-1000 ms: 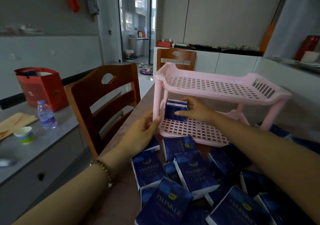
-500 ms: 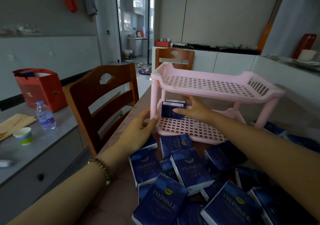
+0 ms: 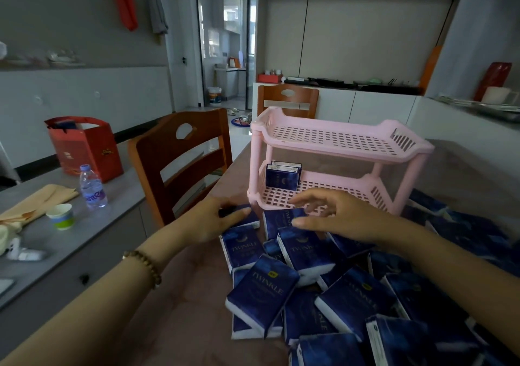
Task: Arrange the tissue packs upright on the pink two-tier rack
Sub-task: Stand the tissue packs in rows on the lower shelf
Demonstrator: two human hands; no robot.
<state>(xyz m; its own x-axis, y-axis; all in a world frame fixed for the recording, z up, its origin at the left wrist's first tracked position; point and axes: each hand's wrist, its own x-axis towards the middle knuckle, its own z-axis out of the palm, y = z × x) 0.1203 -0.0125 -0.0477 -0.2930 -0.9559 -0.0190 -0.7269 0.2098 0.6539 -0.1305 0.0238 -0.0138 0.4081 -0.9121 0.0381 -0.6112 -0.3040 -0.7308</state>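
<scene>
The pink two-tier rack stands on the table ahead of me. Two dark blue tissue packs stand upright at the left end of its lower tier; the upper tier holds nothing. Several more blue packs lie in a loose heap on the table in front of the rack. My right hand hovers open over a pack just before the rack's front edge, fingers spread. My left hand rests flat on a pack at the heap's left, fingers extended, not gripping.
A wooden chair stands against the table's left edge, another chair behind the rack. To the left, a grey counter carries a water bottle, a paper cup and a red gift bag.
My right hand let go of the upright pack on the lower tier and drew back toward the heap. My left hand left the rack's post and dropped onto a pack.
</scene>
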